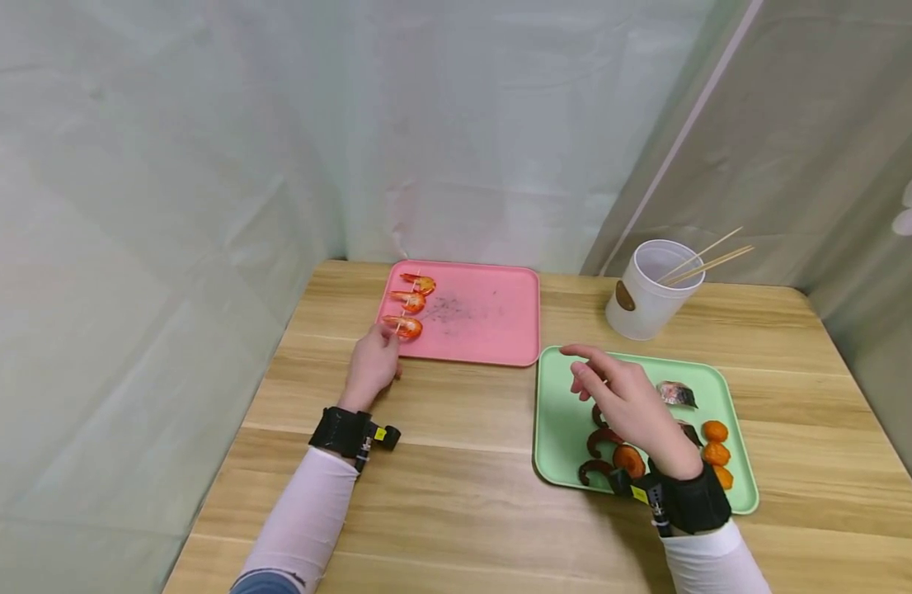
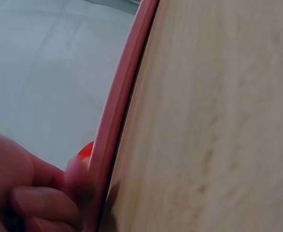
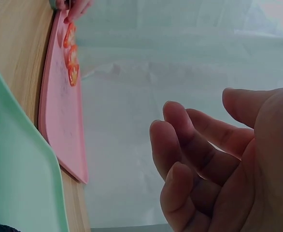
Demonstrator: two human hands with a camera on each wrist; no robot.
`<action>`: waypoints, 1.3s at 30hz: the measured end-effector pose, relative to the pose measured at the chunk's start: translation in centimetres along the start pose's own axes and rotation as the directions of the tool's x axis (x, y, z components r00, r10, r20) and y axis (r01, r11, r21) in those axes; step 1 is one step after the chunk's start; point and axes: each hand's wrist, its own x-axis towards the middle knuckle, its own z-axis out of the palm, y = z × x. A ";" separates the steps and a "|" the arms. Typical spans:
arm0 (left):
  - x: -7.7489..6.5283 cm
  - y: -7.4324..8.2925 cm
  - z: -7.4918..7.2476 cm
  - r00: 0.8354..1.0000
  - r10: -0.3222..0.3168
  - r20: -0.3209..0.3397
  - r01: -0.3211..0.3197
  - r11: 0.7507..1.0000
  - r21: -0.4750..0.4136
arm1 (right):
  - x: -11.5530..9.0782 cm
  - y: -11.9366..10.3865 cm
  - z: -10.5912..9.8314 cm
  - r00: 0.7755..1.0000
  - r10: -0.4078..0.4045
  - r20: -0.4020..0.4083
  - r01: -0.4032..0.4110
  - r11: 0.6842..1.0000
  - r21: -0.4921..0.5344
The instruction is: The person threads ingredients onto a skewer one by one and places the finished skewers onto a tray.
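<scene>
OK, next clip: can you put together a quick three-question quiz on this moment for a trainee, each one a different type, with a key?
1. Count: how many shrimp can be seen on the pink tray?
2. True or false: the right hand is gripping an orange ball.
3. Multiple choice: in the head view, the sticks in the white bucket lean toward: A) the left, B) the right, C) neither side, they stand straight up.

Key:
1. Three, in a row along the tray's left side, with the left hand by the nearest one.
2. False; it holds nothing, its fingers loose above the green tray.
3. B.
</scene>
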 end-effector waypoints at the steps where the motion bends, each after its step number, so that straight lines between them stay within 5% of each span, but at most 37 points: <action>1: 0.0 0.0 -0.1 1.000 -0.011 0.014 0.012 1.000 -0.022 | 0.0 0.0 0.0 1.000 -0.002 0.001 0.002 1.000 -0.005; 5: -0.1 0.0 -0.3 0.997 -0.047 0.067 0.052 0.996 -0.074 | 0.0 -0.1 0.0 1.000 -0.008 0.006 0.009 1.000 -0.018; 19: -0.3 0.2 -0.8 0.971 -0.132 0.201 0.144 0.989 -0.044 | -0.1 -0.2 -0.1 0.999 0.003 0.035 -0.003 1.000 -0.017; 28: 0.0 -0.1 -0.7 0.981 -0.067 0.182 0.070 0.997 -0.013 | -0.1 -0.2 -0.1 0.999 0.003 0.043 -0.002 1.000 -0.017; 39: 0.0 -0.1 -0.9 0.978 -0.093 0.188 0.098 0.995 -0.018 | -0.1 0.0 -0.1 0.999 -0.004 0.049 0.005 1.000 -0.021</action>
